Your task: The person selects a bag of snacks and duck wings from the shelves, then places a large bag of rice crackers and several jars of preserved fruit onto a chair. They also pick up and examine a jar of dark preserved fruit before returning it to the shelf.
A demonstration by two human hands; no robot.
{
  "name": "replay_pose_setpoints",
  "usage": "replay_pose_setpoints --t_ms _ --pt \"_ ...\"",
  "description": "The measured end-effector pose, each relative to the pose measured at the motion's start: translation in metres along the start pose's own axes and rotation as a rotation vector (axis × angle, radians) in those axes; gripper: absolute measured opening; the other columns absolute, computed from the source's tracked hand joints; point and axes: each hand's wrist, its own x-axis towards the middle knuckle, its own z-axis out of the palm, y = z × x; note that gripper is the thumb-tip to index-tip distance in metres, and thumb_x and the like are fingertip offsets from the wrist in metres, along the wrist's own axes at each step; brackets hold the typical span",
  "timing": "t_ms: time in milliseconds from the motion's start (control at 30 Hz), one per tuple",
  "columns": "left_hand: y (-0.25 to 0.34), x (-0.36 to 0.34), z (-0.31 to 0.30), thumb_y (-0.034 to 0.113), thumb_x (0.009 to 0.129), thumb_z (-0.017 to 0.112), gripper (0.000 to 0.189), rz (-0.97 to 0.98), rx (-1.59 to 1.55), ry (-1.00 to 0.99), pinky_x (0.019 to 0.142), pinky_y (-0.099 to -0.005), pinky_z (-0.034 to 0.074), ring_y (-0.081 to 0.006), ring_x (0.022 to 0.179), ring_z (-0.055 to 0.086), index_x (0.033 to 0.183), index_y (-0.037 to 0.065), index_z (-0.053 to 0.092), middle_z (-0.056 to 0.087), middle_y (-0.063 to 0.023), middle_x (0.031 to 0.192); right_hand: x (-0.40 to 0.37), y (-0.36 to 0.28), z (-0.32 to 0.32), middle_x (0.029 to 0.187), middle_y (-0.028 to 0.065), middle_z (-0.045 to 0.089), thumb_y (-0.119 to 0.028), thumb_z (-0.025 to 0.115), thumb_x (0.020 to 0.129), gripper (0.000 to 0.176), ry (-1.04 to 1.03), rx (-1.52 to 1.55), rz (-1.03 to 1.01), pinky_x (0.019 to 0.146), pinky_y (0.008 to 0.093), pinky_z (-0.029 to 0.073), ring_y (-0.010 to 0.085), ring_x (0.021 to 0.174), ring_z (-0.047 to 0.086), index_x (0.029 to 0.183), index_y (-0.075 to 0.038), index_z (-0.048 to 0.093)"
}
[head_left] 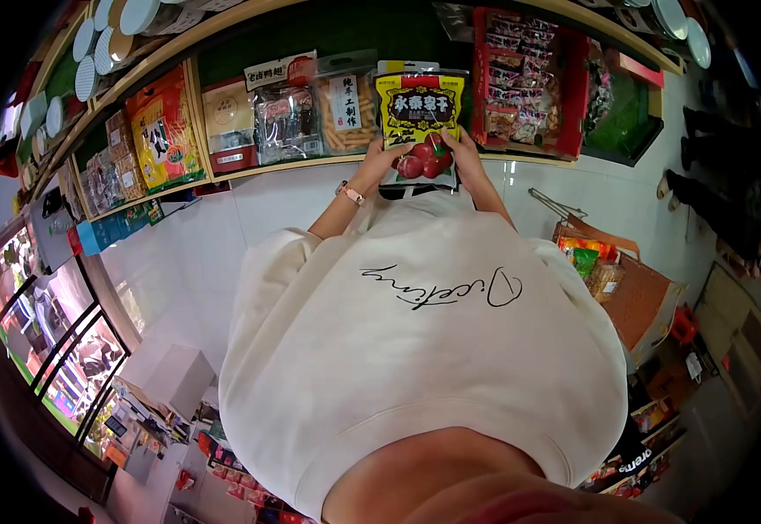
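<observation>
Both my hands hold a yellow and black snack bag [419, 109] printed with red fruit, upright in front of a store shelf [311, 164]. My left hand [379, 163], with a wristwatch on its wrist, grips the bag's lower left corner. The lower right edge is gripped by my right hand [465, 150]. My white sweatshirt [415, 349] fills the middle of the view and hides my forearms lower down.
The shelf carries several packaged snacks [286, 118], and red packets [520, 79] hang to the right. An orange shopping basket [638, 301] with some goods stands at my right. A person's dark legs [712, 196] are at the far right. Glass display cases [66, 349] stand at the left.
</observation>
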Motion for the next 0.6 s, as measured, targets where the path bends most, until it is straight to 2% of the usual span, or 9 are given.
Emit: replay_pose_setpoints --t_ms 233,367,400,433,467,533,600 --pt "-0.025 0.001 0.030 0.017 0.082 0.063 0.028 0.081 -0.227 0.136 0.072 -0.0233 0.046 -0.0095 0.082 0.058 0.107 0.004 0.059 0.063 -0.0039 0.097 0.012 -0.028 -0.014 0.106 0.0063 0.059 -0.024 0.057 0.087 0.038 -0.133 -0.122 0.128 0.087 0.0270 0.041 0.0138 0.097 0.054 0.117 -0.002 0.049" --pt "-0.046 -0.015 0.056 0.015 0.082 0.062 0.028 0.137 -0.383 0.316 0.071 -0.0235 0.047 -0.0107 0.083 0.059 0.107 0.002 0.058 0.063 -0.0046 0.098 0.027 -0.035 -0.022 0.107 0.0054 0.058 -0.025 0.057 0.088 0.038 -0.366 -0.250 0.218 0.087 0.0261 0.040 0.0134 0.098 0.053 0.117 -0.003 0.049" --pt "-0.051 -0.018 0.067 0.014 0.082 0.062 0.029 0.152 -0.456 0.360 0.071 -0.0237 0.047 -0.0112 0.082 0.059 0.108 0.001 0.057 0.063 -0.0049 0.098 0.031 -0.031 -0.023 0.107 0.0053 0.058 -0.026 0.057 0.088 0.038 -0.324 -0.348 0.208 0.087 0.0257 0.040 0.0130 0.098 0.053 0.118 -0.003 0.049" --pt "-0.051 -0.022 0.075 0.013 0.082 0.061 0.031 0.206 -0.544 0.416 0.072 -0.0250 0.048 -0.0124 0.082 0.059 0.110 0.001 0.055 0.063 -0.0058 0.099 0.038 -0.036 -0.019 0.107 0.0054 0.058 -0.026 0.057 0.088 0.039 -0.394 -0.403 0.229 0.087 0.0260 0.040 0.0130 0.098 0.053 0.119 -0.003 0.049" --pt "-0.053 -0.030 0.078 0.010 0.080 0.064 0.028 0.226 -0.634 0.445 0.070 -0.0232 0.047 -0.0108 0.081 0.059 0.106 0.002 0.057 0.063 -0.0041 0.096 0.038 -0.035 -0.016 0.107 0.0056 0.058 -0.026 0.057 0.088 0.039 -0.460 -0.452 0.261 0.087 0.0262 0.041 0.0129 0.098 0.053 0.119 -0.003 0.049" --pt "-0.063 -0.041 0.079 0.012 0.081 0.063 0.027 0.206 -0.641 0.584 0.066 -0.0223 0.046 -0.0098 0.077 0.057 0.105 0.002 0.058 0.063 -0.0028 0.092 0.035 -0.034 0.000 0.107 0.0059 0.058 -0.024 0.055 0.088 0.038 -0.563 -0.478 0.334 0.087 0.0276 0.042 0.0136 0.098 0.054 0.120 -0.004 0.048" --pt "-0.091 -0.052 0.066 0.012 0.082 0.061 0.027 0.239 -0.659 0.600 0.070 -0.0241 0.046 -0.0109 0.080 0.058 0.106 0.002 0.056 0.063 -0.0043 0.096 0.026 -0.026 0.022 0.108 0.0062 0.058 -0.022 0.054 0.089 0.036 -0.627 -0.458 0.397 0.087 0.0289 0.043 0.0147 0.099 0.054 0.119 -0.004 0.048"
